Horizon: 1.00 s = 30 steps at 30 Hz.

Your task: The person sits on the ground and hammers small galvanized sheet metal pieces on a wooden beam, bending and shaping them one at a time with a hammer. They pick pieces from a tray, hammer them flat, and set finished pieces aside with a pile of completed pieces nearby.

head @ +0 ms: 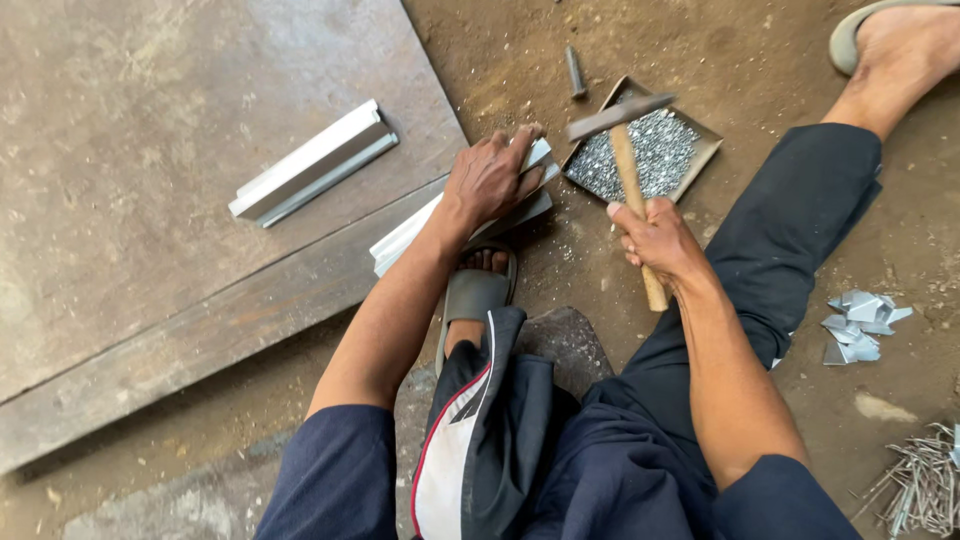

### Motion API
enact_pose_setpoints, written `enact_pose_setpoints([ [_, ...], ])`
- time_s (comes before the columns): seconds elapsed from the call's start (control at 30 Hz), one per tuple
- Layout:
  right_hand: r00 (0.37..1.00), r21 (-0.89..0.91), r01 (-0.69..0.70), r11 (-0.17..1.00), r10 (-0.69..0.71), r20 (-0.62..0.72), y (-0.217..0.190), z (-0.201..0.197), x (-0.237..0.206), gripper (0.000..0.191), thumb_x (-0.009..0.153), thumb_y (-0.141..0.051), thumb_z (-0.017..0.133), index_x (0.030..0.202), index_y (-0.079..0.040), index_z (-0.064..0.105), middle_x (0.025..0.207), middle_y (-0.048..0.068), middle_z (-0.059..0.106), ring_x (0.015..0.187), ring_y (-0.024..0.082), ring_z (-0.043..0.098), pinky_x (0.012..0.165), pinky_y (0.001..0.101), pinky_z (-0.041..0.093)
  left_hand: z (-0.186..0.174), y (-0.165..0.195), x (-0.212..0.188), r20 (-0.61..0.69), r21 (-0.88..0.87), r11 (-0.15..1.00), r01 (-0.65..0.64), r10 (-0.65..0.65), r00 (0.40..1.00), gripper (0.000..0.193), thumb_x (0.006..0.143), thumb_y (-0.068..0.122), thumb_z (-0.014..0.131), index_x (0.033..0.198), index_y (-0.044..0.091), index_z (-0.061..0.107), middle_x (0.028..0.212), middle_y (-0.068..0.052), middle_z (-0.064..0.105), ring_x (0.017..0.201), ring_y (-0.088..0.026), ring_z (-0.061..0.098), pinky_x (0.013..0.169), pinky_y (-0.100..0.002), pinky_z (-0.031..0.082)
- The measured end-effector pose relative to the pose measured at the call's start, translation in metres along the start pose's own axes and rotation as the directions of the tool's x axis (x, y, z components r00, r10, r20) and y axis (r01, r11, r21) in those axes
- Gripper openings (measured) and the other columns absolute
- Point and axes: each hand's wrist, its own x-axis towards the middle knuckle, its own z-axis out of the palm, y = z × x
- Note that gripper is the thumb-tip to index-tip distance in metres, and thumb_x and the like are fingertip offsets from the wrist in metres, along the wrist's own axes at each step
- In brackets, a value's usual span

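Holding: we have the left hand pressed flat over the near end of a light metal channel piece, fingers spread and curled over its far edge, pinning it to the edge of the big steel plate.
Hammer: our right hand is wrapped tight around the wooden handle of the hammer, gripping about mid-shaft; the metal head hangs raised over the tray, not touching the work.
Where the piece lies: the channel piece sits slantwise across the plate's right edge, its upper end under our left palm, just beside the tray.
Doing it well: we judge that blows should land clear of the left fingertips, so we keep those fingers back from the strike spot, hold the piece hard against the plate so it cannot skip, and swing short and square.
Tray: a shallow, rusty square tray on the dirt floor holds a heap of small bright metal bits, perhaps rivets or tacks; too small to tell which.
Second piece: another channel length lies alone on the plate, well apart.
Loose stock: folded metal offcuts lie beside our right leg, and a pile of thin nails at the lower right.
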Motion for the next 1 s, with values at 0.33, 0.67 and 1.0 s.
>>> enact_pose_setpoints([
  [0.33,0.997,-0.020,-0.020,1.000,0.022,0.073,0.017,-0.001,-0.011,0.037,0.101,-0.027,0.063,0.076,-0.004,0.049,0.054,-0.002,0.044,0.041,0.008,0.041,0.035,0.0276,0.033,0.001,-0.001,0.000,0.040,0.005,1.000,0.019,-0.019,0.999,0.047,0.094,0.031,0.063,0.137,0.015,0.052,0.103,-0.025,0.068,0.089,-0.046,0.069,0.077,-0.055,0.054],
  [0.67,0.961,-0.195,-0.130,0.972,0.171,0.217,0.129,0.033,-0.054,0.036,0.093,-0.035,0.073,0.091,0.000,0.066,0.061,0.003,0.056,0.051,0.012,0.051,0.045,0.0311,0.041,-0.016,0.002,-0.002,0.044,0.053,0.998,0.016,-0.018,0.999,0.054,0.094,0.035,0.060,0.146,0.035,0.047,0.097,-0.027,0.064,0.081,-0.046,0.068,0.067,-0.054,0.056],
  [1.0,0.669,-0.833,0.334,0.442,-0.734,-0.121,-0.004,0.006,0.040,0.026,0.088,-0.019,0.075,0.109,-0.004,0.076,0.107,0.015,0.074,0.101,0.034,0.067,0.092,0.0434,0.053,-0.025,0.006,0.002,0.133,0.181,0.983,0.011,-0.036,0.990,0.037,0.101,0.044,0.048,0.138,0.040,0.050,0.098,-0.026,0.064,0.088,-0.046,0.069,0.065,-0.055,0.056],
])
